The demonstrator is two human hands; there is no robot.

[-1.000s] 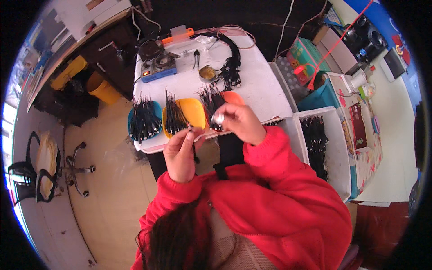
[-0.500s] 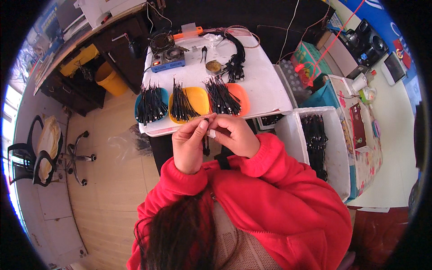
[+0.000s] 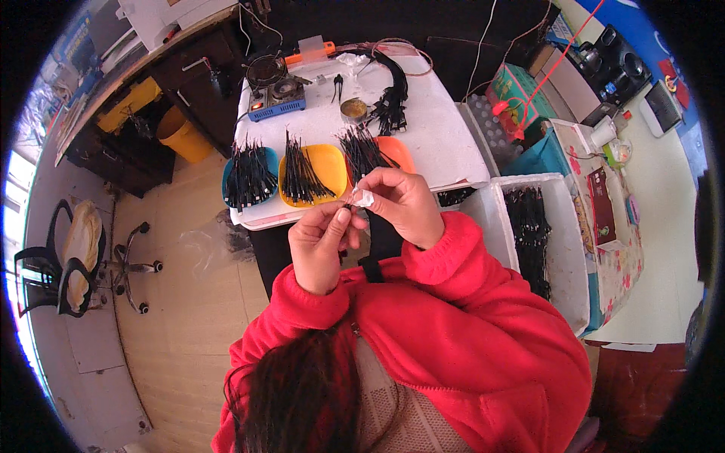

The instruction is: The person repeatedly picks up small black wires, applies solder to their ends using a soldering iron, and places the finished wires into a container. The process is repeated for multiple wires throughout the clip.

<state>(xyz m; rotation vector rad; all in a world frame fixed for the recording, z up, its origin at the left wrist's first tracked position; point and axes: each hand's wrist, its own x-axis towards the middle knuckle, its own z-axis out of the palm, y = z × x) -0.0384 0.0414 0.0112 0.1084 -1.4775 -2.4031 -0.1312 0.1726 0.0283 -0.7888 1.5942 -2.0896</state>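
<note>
Since the previous frame our right hand [image 3: 414, 208] has lifted slightly, its fingertips drawing up and away from the left hand [image 3: 316, 249]. Left: thumb and forefinger pinched on a dark cable [image 3: 348, 207], held in front of the trays, just off the table's near edge. Right: finger and thumb close together beside a white scrap [image 3: 363, 198]; we cannot tell whether they grip it, wear it, or hold the fine wires

Risks, our judgement: pulling too hard could snap a thin strand; a loose left pinch could let the cable twist or drop

Surroundings: to our right, a white foam box [image 3: 563, 249] of dark cables. Ahead, blue [image 3: 270, 158], yellow [image 3: 336, 167] and orange [image 3: 400, 151] trays with cable bundles; our right hand partly hides the orange one. These trays stand between our hands and the tin [image 3: 353, 111] and blue bench unit [image 3: 277, 106] farther back
</note>
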